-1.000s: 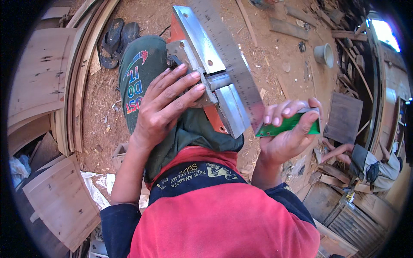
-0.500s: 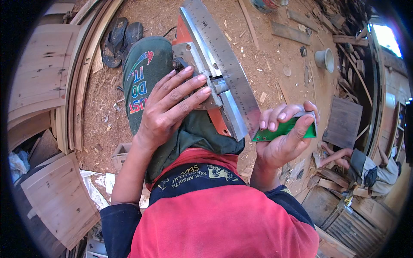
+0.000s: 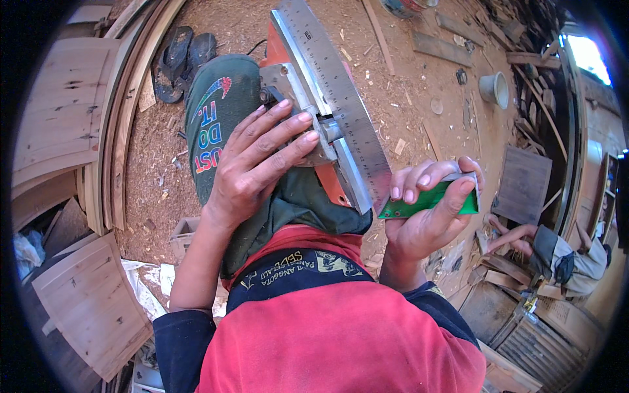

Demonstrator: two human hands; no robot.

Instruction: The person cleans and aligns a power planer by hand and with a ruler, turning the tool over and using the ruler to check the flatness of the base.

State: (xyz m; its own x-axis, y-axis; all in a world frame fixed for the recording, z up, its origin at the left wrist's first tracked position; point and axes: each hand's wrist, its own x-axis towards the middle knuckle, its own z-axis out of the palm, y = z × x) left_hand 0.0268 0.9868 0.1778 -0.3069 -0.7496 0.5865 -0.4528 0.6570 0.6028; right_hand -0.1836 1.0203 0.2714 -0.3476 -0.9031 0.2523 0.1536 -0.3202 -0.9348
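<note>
An electric planer point(image 3: 288, 84) with an orange body and a bright metal sole rests against my green-trousered leg, sole turned to the right. My left hand point(image 3: 252, 154) grips its near side, fingers laid over the grey metal housing next to the dark knob. The cutter drum point(image 3: 332, 129) shows in the gap between the two sole plates. In my right hand point(image 3: 429, 203) is the green handle of a try square point(image 3: 354, 108), held between thumb and fingers. Its long steel ruler blade stands along the planer's sole, edge toward the plates.
Wood shavings and scraps cover the ground. Wooden panels point(image 3: 92, 304) and long boards point(image 3: 124, 124) stand at the left, beside a pair of sandals point(image 3: 175, 60). A pale bucket point(image 3: 493, 90) and a dark board point(image 3: 522, 184) lie to the right. Another person point(image 3: 567, 255) sits at the far right.
My right hand and the try square have shifted slightly left, and the blade's near end sits closer to the planer. My left hand and the planer have hardly moved.
</note>
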